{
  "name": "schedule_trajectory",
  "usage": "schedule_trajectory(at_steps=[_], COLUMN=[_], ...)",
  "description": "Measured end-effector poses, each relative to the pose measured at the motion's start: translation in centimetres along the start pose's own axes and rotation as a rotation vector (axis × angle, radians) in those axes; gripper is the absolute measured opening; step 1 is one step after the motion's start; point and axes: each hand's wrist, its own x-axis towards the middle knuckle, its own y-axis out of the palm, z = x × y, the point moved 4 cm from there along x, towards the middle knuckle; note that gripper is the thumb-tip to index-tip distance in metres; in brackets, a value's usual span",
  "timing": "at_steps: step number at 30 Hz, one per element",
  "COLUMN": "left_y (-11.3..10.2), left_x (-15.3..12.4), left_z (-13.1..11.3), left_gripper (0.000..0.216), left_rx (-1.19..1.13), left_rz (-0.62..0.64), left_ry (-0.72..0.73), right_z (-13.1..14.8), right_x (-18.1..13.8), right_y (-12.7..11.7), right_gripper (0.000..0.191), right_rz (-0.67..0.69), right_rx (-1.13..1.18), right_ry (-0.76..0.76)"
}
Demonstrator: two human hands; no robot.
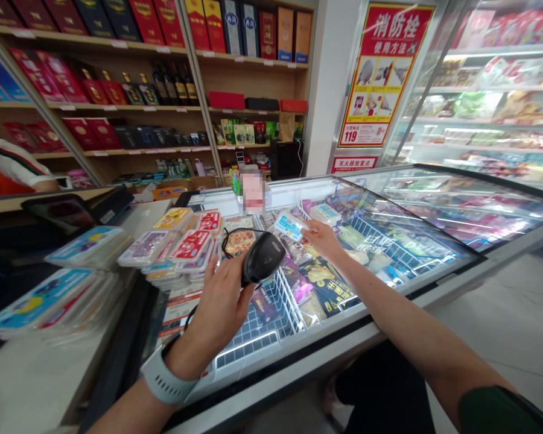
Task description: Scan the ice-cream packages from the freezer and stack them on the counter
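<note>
My left hand (221,306), with a grey watch band on its wrist, is wrapped round a black handheld barcode scanner (265,258) with a dark cable. The scanner's head points to the right, over the glass top of a chest freezer. My right hand (324,240) pinches the right end of a flat clear plastic package with a blue and white label (288,225), just beyond the scanner. Left of the scanner, similar flat packages with red labels (191,243) are stacked on the freezer, beside purple-labelled packages (145,248).
More blue-labelled packages (40,298) are piled on the counter at left. Wire baskets (253,337) and bagged frozen goods (328,283) show inside the freezer. Shelves (140,108) stand behind, and a refrigerated display (493,102) stands at right. A person's sleeve (15,160) shows at far left.
</note>
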Motion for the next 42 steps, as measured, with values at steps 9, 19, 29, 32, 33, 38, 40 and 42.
schedule_trajectory(at_steps=[9, 19, 29, 32, 33, 38, 40, 42], left_y=[0.2, 0.3, -0.2, -0.1, -0.1, -0.2, -0.3, -0.3], left_x=[0.0, 0.0, 0.1, 0.1, 0.1, 0.1, 0.1, 0.1], left_z=[0.1, 0.0, -0.1, -0.1, -0.1, -0.1, -0.2, -0.2], left_gripper=[0.044, 0.046, 0.044, 0.044, 0.044, 0.044, 0.043, 0.044], left_rx=[-0.009, -0.005, -0.02, -0.027, -0.03, -0.042, -0.045, -0.048], left_rz=[0.017, 0.046, 0.005, 0.006, 0.008, 0.005, 0.0, 0.0], left_ry=[0.008, -0.002, -0.007, -0.006, -0.006, -0.011, -0.007, -0.006], right_z=[0.4, -0.2, -0.2, -0.4, -0.5, -0.7, -0.6, -0.6], right_x=[0.2, 1.0, 0.9, 1.2, 1.2, 1.0, 0.9, 0.8], right_y=[-1.3, -3.5, -1.2, -1.3, -1.3, -1.2, -1.2, -1.3], right_gripper=[0.03, 0.036, 0.024, 0.026, 0.026, 0.027, 0.028, 0.03], right_rz=[-0.115, -0.174, 0.0, 0.011, 0.014, 0.003, -0.015, -0.037], right_rx=[-0.352, -0.845, -1.103, -1.128, -1.133, -1.136, -1.127, -1.111], right_ry=[-0.113, -0.154, -0.11, -0.092, -0.09, -0.11, -0.132, -0.162])
